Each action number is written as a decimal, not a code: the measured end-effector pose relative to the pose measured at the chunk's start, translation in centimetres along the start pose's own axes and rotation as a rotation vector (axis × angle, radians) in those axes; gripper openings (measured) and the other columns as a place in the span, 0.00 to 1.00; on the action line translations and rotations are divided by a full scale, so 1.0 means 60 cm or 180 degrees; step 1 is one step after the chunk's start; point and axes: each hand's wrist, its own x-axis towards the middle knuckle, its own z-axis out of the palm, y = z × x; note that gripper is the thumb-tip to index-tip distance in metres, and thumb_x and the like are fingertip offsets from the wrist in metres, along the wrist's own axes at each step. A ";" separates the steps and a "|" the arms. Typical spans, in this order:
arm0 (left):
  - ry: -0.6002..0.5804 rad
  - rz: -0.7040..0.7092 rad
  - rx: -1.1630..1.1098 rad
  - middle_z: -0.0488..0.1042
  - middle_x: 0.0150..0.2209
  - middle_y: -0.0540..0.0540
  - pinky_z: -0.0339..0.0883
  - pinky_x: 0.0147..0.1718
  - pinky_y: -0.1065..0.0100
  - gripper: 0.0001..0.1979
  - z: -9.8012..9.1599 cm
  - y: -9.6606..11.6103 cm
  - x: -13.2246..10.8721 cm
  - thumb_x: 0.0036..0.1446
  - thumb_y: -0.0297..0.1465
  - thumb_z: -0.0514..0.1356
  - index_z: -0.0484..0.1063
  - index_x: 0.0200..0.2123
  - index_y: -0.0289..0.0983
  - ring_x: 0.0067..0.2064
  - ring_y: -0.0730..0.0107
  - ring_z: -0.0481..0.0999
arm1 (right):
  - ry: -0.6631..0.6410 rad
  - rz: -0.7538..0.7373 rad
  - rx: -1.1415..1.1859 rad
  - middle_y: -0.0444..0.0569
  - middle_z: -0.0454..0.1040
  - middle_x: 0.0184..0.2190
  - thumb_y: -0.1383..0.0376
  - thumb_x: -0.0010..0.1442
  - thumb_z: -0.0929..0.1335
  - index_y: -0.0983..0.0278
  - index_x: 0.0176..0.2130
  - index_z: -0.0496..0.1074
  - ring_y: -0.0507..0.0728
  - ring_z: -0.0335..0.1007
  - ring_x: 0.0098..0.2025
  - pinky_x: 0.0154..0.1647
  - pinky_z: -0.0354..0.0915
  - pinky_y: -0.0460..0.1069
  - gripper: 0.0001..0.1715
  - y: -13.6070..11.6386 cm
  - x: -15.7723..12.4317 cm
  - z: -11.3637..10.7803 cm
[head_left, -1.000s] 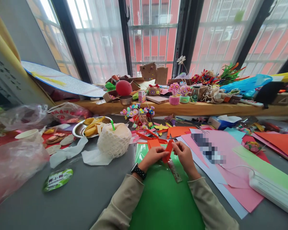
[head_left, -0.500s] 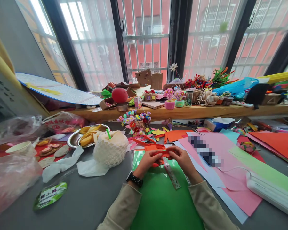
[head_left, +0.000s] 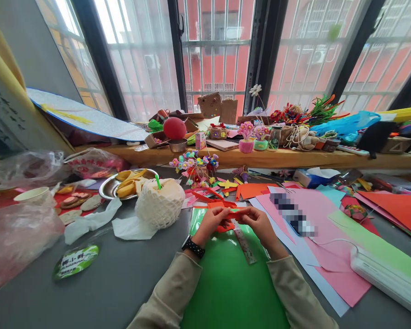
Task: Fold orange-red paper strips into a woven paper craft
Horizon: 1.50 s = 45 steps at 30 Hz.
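Between my two hands stretches a narrow strip of orange paper [head_left: 237,212], raised over a green sheet [head_left: 238,283]. My left hand [head_left: 213,223] pinches its left end, and a dark watch circles that wrist. The right end is pinched by the fingers of my right hand [head_left: 260,225]. Below the hands a patterned ruler [head_left: 245,246] lies slanted on the green sheet. More orange paper strips [head_left: 210,196] lie just beyond my left hand, partly hidden by it.
A coconut in white netting [head_left: 160,203] stands left, before a metal bowl [head_left: 104,187] of bananas. To the right are pink paper [head_left: 345,283], a phone [head_left: 291,214] and a white power strip [head_left: 387,276]. Small crafts crowd the wooden sill [head_left: 130,155] behind.
The view has shifted slightly, so the background sits a little further right. Both hands keep hold of the orange strip, and my right fingers are now closer to the left ones.
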 end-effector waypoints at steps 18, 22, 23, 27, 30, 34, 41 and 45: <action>0.0153 0.0468 0.1126 0.71 0.21 0.47 0.61 0.23 0.73 0.15 -0.002 0.002 -0.009 0.40 0.39 0.56 0.71 0.28 0.32 0.23 0.73 0.68 | 0.0062 -0.0042 -0.0695 0.49 0.72 0.30 0.59 0.41 0.68 0.66 0.31 0.69 0.55 0.67 0.32 0.33 0.63 0.48 0.16 0.016 0.006 -0.007; 0.0225 0.0566 0.1115 0.70 0.20 0.47 0.61 0.23 0.73 0.14 -0.004 -0.003 -0.007 0.40 0.38 0.56 0.71 0.27 0.33 0.23 0.72 0.68 | 0.0101 -0.0040 -0.0704 0.49 0.72 0.29 0.58 0.40 0.68 0.66 0.30 0.69 0.55 0.68 0.31 0.33 0.63 0.48 0.16 0.014 0.006 -0.006; 0.0223 0.0573 0.1095 0.70 0.20 0.47 0.61 0.23 0.72 0.14 -0.003 -0.004 -0.007 0.40 0.38 0.56 0.71 0.27 0.33 0.22 0.72 0.68 | 0.0103 -0.0022 -0.0632 0.48 0.72 0.28 0.58 0.40 0.68 0.66 0.30 0.69 0.55 0.68 0.31 0.32 0.63 0.48 0.16 0.014 0.006 -0.006; 0.0206 0.0497 0.0993 0.70 0.20 0.48 0.61 0.23 0.72 0.14 -0.002 -0.005 -0.006 0.40 0.38 0.57 0.70 0.26 0.33 0.22 0.72 0.69 | 0.0097 -0.0010 -0.0384 0.48 0.72 0.27 0.58 0.41 0.68 0.66 0.29 0.68 0.54 0.69 0.29 0.30 0.64 0.49 0.16 0.017 0.007 -0.005; 0.0170 0.0402 0.0879 0.70 0.20 0.48 0.62 0.22 0.72 0.14 -0.002 -0.005 -0.006 0.39 0.38 0.57 0.70 0.26 0.32 0.22 0.73 0.69 | 0.0086 -0.0003 -0.0317 0.48 0.71 0.26 0.58 0.40 0.68 0.67 0.29 0.68 0.54 0.69 0.28 0.30 0.65 0.49 0.16 0.018 0.007 -0.004; 0.0123 0.0342 0.0730 0.69 0.19 0.48 0.62 0.22 0.73 0.14 -0.004 -0.006 -0.004 0.39 0.38 0.58 0.70 0.26 0.31 0.21 0.75 0.68 | 0.0083 0.0086 -0.0229 0.48 0.71 0.26 0.58 0.39 0.68 0.67 0.30 0.68 0.54 0.69 0.27 0.30 0.65 0.50 0.17 0.018 0.007 -0.003; 0.0163 0.0288 0.0510 0.70 0.21 0.47 0.62 0.23 0.74 0.15 -0.003 -0.003 -0.003 0.38 0.38 0.59 0.69 0.26 0.30 0.21 0.76 0.67 | 0.0263 0.0073 -0.0247 0.46 0.70 0.21 0.58 0.41 0.68 0.67 0.31 0.66 0.54 0.68 0.26 0.29 0.64 0.49 0.17 0.018 0.006 -0.005; 0.0037 0.0193 0.0734 0.69 0.19 0.48 0.60 0.21 0.74 0.16 0.000 0.001 -0.008 0.38 0.39 0.58 0.71 0.25 0.31 0.20 0.76 0.66 | 0.0213 -0.0141 -0.0435 0.46 0.70 0.22 0.58 0.41 0.68 0.66 0.31 0.66 0.53 0.68 0.26 0.28 0.63 0.48 0.17 0.012 0.004 -0.001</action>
